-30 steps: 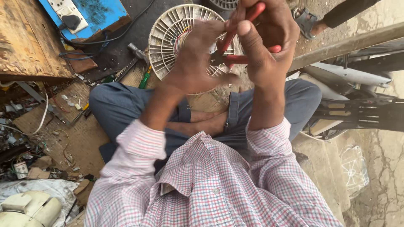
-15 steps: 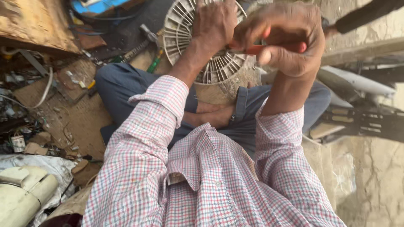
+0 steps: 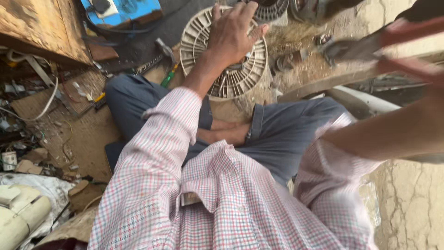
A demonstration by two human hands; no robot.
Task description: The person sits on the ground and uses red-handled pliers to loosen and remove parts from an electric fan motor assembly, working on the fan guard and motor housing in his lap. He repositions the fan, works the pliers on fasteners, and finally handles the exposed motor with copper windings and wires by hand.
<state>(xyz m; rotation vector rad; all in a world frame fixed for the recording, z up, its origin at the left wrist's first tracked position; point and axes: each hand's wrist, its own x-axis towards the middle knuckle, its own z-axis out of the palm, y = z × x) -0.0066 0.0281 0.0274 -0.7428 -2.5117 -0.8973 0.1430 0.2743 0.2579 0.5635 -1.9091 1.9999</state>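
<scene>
We see the round white slotted fan grille [image 3: 226, 69] at 12 o'clock on the dirt floor [image 3: 83, 139], left hand [image 3: 231, 34] flat on it, fingers spread. Right hand is out of frame at 3 o'clock; red-handled pliers [image 3: 370, 46] blurred there, grip unclear. Scrap clutter at 9, blue box [image 3: 125, 11] at 11.

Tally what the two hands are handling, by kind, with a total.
Round white slotted fan grille, under the left hand: 1
Red-handled pliers, blurred, held by the right hand, mostly out of frame: 1
Total: 2
</scene>
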